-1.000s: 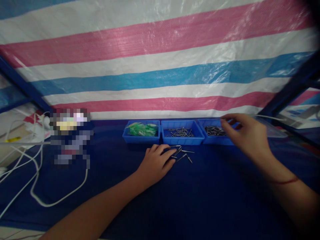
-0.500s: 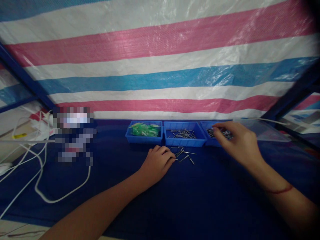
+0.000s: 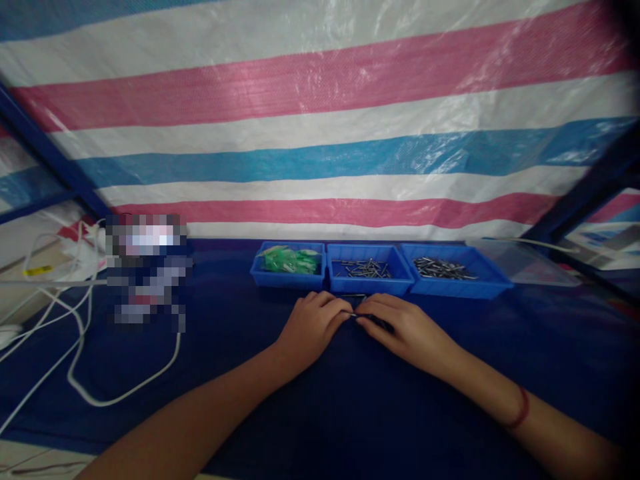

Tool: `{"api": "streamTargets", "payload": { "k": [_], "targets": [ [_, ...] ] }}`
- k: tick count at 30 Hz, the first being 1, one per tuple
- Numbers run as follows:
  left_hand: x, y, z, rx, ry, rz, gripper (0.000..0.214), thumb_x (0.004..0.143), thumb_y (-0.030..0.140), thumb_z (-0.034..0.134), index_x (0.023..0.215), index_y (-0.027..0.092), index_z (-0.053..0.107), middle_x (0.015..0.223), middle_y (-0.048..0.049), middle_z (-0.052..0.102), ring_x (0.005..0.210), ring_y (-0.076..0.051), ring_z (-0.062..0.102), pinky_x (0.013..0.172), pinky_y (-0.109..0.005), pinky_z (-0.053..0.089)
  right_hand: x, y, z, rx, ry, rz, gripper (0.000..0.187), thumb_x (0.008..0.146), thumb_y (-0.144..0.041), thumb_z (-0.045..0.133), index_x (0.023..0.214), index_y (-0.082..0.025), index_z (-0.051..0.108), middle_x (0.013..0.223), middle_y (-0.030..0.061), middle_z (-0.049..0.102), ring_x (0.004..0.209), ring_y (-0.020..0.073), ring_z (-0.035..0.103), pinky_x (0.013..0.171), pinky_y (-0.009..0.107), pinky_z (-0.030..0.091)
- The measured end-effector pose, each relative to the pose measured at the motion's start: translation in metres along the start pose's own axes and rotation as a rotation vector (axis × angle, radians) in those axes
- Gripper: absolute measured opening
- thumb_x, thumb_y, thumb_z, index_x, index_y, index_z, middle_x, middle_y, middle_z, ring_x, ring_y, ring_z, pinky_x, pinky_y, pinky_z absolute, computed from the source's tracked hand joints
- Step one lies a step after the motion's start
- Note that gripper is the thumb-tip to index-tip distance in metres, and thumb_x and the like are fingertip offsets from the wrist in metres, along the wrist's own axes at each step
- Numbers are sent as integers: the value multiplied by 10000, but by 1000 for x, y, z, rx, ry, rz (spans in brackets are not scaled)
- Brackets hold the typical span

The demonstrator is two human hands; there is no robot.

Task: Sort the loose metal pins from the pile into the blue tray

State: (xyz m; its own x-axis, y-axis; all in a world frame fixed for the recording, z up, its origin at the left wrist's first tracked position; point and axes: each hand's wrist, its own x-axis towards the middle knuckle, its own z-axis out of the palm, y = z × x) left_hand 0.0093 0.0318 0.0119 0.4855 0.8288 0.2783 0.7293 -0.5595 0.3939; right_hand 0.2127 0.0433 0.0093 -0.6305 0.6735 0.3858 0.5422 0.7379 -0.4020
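My left hand rests on the blue tabletop, closed, with thumb and fingers pinching a thin metal rivet. From the right, my right hand meets it, its thumb and fingertips closed at the rivet's other end. Whether a second small part sits in the right fingertips cannot be made out. Just beyond the fingertips lies a loose rivet, and the right hand hides the others there. Behind the hands, a middle blue bin holds several similar rivets, while a right blue bin holds a denser heap of small metal pins.
A left blue bin contains green plastic packets. Flat clear plastic lies at the back right. White cables and pixelated items occupy the left side. A striped sheet hangs behind the table.
My right hand has come from the right bin down and leftward, and now meets the left hand at the rivet. It covers most of the loose rivets. The left hand has stayed in place.
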Motion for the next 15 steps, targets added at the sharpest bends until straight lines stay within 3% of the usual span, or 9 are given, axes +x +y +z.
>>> {"api": "streamTargets", "payload": {
  "k": [8,15],
  "targets": [
    [2,1,-2,-287,64,-7,194,911,259,502,1002,203,664,973,-41,648,927,-172,592,848,-282,442,0,-4,-1,110,33,58,166,909,-247,465,917,-209,626,882,67,650,830,203,592,747,356,485],
    [4,8,2,-499,192,-134,154,833,272,608,950,181,650,874,-23,686,756,-148,618,702,-243,474,0,-7,1,170,75,83,100,869,-203,507,846,-213,604,804,39,636,782,188,586,713,324,463]
  ]
}}
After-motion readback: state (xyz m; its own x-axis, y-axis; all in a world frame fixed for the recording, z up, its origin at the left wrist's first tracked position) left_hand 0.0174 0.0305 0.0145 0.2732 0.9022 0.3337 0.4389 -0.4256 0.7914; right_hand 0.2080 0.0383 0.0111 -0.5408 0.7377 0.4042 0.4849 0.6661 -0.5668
